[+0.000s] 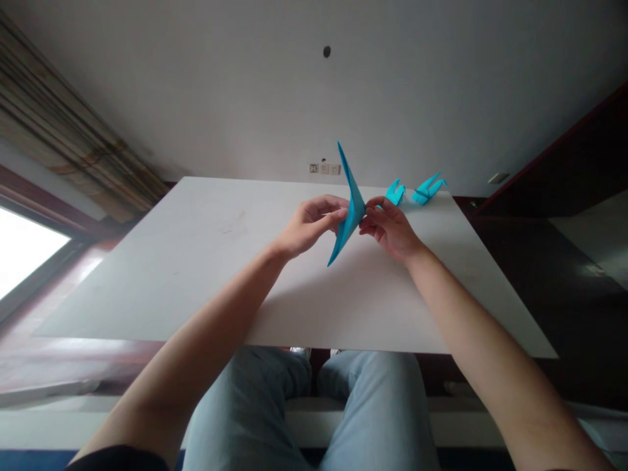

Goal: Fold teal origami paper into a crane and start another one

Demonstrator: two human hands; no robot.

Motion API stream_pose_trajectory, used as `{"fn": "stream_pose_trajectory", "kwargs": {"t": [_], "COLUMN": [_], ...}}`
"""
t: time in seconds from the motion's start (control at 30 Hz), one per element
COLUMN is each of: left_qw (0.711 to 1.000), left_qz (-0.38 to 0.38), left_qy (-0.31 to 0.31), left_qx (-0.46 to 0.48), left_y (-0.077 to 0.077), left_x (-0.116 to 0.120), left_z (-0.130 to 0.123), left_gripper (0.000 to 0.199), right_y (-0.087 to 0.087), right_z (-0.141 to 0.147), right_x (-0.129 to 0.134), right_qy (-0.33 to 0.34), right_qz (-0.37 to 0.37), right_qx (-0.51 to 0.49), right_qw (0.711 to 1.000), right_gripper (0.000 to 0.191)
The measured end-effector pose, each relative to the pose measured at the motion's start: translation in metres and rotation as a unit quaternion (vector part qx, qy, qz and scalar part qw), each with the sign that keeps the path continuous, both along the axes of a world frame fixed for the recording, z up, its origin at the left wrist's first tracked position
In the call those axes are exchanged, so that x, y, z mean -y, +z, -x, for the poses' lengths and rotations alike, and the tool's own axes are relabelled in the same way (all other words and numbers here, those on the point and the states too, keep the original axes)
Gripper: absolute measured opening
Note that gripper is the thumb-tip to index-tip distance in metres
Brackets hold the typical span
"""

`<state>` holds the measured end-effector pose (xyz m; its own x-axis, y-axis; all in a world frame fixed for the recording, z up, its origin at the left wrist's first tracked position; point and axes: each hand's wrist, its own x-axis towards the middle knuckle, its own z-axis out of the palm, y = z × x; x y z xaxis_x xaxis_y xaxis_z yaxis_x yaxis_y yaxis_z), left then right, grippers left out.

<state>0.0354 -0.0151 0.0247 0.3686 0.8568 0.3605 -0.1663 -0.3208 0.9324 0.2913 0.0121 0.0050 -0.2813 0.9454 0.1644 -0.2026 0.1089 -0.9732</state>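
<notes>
A folded piece of blue paper (351, 209) is held up over the white table, with one long point reaching up and another down toward the table's front. My left hand (318, 224) pinches its left side between thumb and fingers. At the paper's right corner, the fingertips of my right hand (391, 229) are closed on it. Just beyond my right hand sits a blue paper crane (395, 192), partly hidden behind the fingers. A second blue paper crane (428, 190) stands to its right.
The white table (196, 261) spans the middle of the view. Behind it is a wall with sockets (324, 169). A striped curtain (73, 118) and a window are at the left. My legs in jeans are below the table's front edge.
</notes>
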Motion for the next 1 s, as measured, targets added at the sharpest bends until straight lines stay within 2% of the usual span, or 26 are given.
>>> {"fn": "stream_pose_trajectory", "kwargs": {"t": [0.13,0.33,0.57,0.7,0.8,0.9,1.0], "left_qw": [1.0,0.995,0.99,0.983,0.979,0.966,0.946], "left_qz": [-0.011,-0.037,-0.053,-0.064,-0.074,-0.118,-0.184], "left_qy": [-0.001,0.088,0.116,0.145,0.141,0.157,0.192], "left_qx": [0.005,-0.013,-0.068,-0.096,-0.13,-0.168,-0.188], "left_y": [-0.002,-0.005,-0.003,-0.005,-0.008,-0.011,-0.014], "left_x": [0.0,-0.001,-0.001,-0.003,-0.006,-0.006,-0.001], "left_z": [-0.002,-0.004,-0.001,0.002,0.005,0.005,0.002], "left_gripper": [0.072,0.063,0.047,0.038,0.037,0.037,0.045], "right_y": [-0.001,-0.005,-0.009,-0.009,-0.009,-0.012,-0.019], "right_z": [0.003,0.005,0.006,0.008,0.008,0.008,0.014], "right_x": [0.001,0.0,-0.001,0.002,0.005,0.008,0.012], "right_qy": [-0.004,-0.033,-0.059,-0.055,-0.033,-0.01,0.007], "right_qz": [-0.003,-0.024,-0.055,-0.067,-0.077,-0.093,-0.107], "right_qx": [0.008,0.024,0.041,0.05,0.058,0.074,0.087], "right_qw": [1.0,0.999,0.996,0.995,0.995,0.993,0.99], "right_gripper": [0.08,0.077,0.08,0.088,0.09,0.095,0.113]}}
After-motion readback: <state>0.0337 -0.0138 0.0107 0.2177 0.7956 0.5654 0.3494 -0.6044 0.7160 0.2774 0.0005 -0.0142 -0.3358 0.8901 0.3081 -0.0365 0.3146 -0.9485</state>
